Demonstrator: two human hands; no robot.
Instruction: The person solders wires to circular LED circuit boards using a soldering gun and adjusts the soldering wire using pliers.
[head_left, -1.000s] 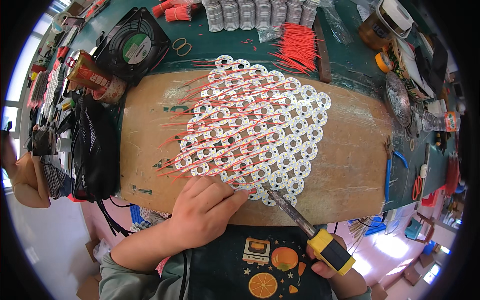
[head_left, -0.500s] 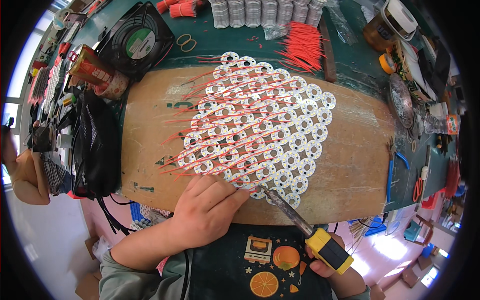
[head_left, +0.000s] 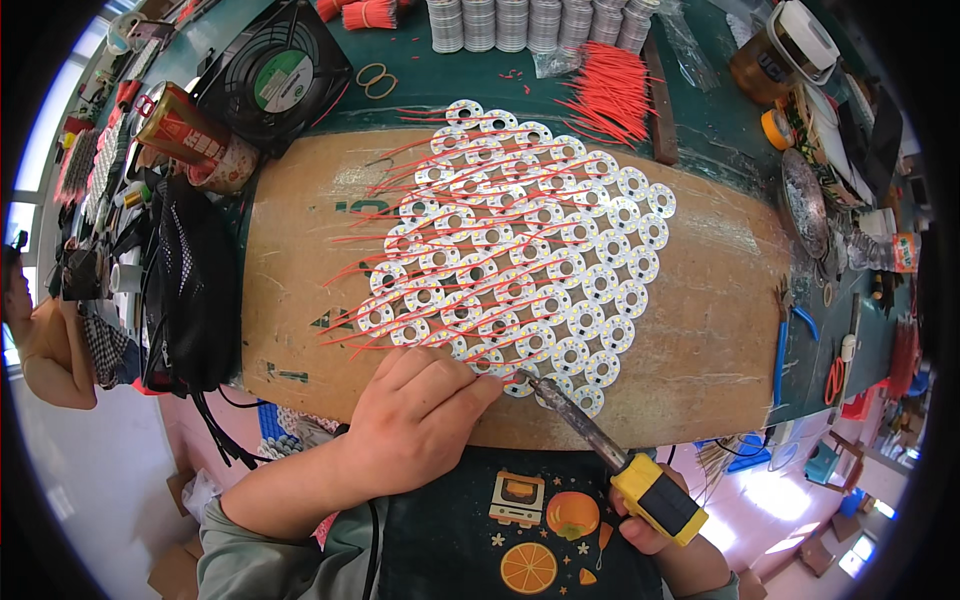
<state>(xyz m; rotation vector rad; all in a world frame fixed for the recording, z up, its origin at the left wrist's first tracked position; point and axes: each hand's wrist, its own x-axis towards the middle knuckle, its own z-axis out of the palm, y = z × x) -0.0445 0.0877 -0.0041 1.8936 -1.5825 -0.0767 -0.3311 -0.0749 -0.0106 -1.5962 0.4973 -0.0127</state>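
Step in hand, by judgement: soldering a red wire (head_left: 511,378) to a near-edge board. Left hand (head_left: 420,410) appears to pinch the wire; right hand (head_left: 640,532) grips the soldering iron (head_left: 655,497), tip at the joint. Next move calls for a still wire and brief heat. White ring-shaped LED boards (head_left: 566,277) lie in slanting rows, mid brown work surface (head_left: 710,340), many crossed by wires.

Bright, fairly even light fills the scene, with windows (head_left: 52,125) washed out at left. Glare whitens the pink floor (head_left: 778,493) near right; a soft sheen lies on the brown board (head_left: 700,345). The white discs (head_left: 537,249) look crisp; toward the black rim, edges bend and details soften.
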